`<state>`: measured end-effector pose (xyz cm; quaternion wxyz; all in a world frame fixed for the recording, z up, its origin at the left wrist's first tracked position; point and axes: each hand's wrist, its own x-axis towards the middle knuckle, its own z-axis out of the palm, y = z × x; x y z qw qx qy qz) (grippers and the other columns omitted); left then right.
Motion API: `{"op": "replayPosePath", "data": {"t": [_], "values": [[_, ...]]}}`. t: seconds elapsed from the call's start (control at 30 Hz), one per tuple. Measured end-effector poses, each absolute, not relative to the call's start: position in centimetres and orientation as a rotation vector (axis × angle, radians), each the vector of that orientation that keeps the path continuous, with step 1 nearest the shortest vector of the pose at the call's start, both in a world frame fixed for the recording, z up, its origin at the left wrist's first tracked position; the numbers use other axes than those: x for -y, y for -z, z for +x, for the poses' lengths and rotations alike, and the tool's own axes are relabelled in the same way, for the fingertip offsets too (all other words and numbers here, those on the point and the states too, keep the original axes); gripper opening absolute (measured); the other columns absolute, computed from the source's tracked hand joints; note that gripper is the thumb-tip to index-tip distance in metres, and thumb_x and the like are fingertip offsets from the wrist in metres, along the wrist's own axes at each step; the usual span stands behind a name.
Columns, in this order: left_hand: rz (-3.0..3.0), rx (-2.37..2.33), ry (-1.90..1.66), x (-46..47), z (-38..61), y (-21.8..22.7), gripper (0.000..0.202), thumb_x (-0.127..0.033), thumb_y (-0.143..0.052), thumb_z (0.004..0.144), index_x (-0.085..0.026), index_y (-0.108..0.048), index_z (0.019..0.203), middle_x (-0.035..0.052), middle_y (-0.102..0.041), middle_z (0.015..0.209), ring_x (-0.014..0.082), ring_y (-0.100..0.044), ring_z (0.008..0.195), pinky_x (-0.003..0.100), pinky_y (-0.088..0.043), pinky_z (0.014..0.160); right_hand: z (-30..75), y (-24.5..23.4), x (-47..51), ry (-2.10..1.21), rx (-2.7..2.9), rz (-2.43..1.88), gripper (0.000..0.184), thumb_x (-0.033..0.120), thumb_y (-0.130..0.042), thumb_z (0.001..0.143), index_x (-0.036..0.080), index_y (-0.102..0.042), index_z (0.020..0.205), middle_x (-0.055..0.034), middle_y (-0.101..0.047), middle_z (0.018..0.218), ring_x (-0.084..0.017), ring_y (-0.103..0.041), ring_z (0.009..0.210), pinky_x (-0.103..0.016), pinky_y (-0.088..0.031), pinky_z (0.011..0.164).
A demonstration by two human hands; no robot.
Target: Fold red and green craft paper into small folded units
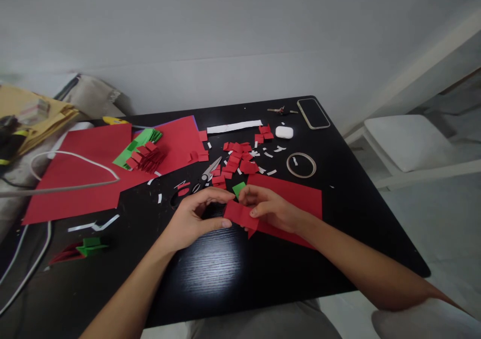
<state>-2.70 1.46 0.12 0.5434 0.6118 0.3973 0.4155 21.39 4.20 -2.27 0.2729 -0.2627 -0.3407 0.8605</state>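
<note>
A creased red paper piece [240, 214] is held up over the table's front half. My right hand [272, 209] pinches its right part, thumb on top and the other fingers behind. At its left end, my left hand [197, 217] curls around with thumb and forefinger against the edges. A small flap of red paper hangs below the right thumb. Under my right hand lies a large red sheet [300, 193], partly covered. A small green paper piece [238, 188] shows just beyond the fingers. Scissors [205, 176] lie half open beyond my left hand, their handles partly hidden by it.
Cut red pieces [235, 161] and white scraps lie beyond my hands. A tape roll [301, 165], white case [284, 132], keys [281, 111] and phone [313, 113] are at right. Left are red sheets [82, 178], folded green paper [141, 143], a white cable [75, 153] and a red-green folded piece [90, 247].
</note>
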Motion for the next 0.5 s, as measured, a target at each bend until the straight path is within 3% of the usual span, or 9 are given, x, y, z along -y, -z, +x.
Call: {"op": "replayPosePath", "data": {"t": [0.23, 0.5], "values": [[1.542, -0.997, -0.896, -1.3, -2.9, -0.5, 0.042, -0.024, -0.091, 0.077, -0.023, -0.076, 0.116, 0.0087, -0.078, 0.117, 0.0243, -0.073, 0.113, 0.038, -0.057, 0.103, 21.2, 1.6, -3.8, -2.270, 1.015, -0.764, 0.020, 0.015, -0.081, 0.074, 0.018, -0.068, 0.089, 0.0011, -0.069, 0.082, -0.012, -0.065, 0.073, -0.024, -0.052, 0.067], [1.568, -1.082, -0.975, -1.1, -2.4, -0.1, 0.033, -0.025, -0.078, 0.090, -0.024, -0.074, 0.123, 0.0080, -0.076, 0.121, 0.0216, -0.071, 0.113, 0.036, -0.055, 0.102, 20.2, 1.3, -2.6, -2.005, 1.090, -0.873, 0.037, 0.021, -0.090, 0.073, 0.021, -0.059, 0.093, 0.0028, -0.072, 0.089, -0.013, -0.069, 0.081, -0.028, -0.054, 0.080]]}}
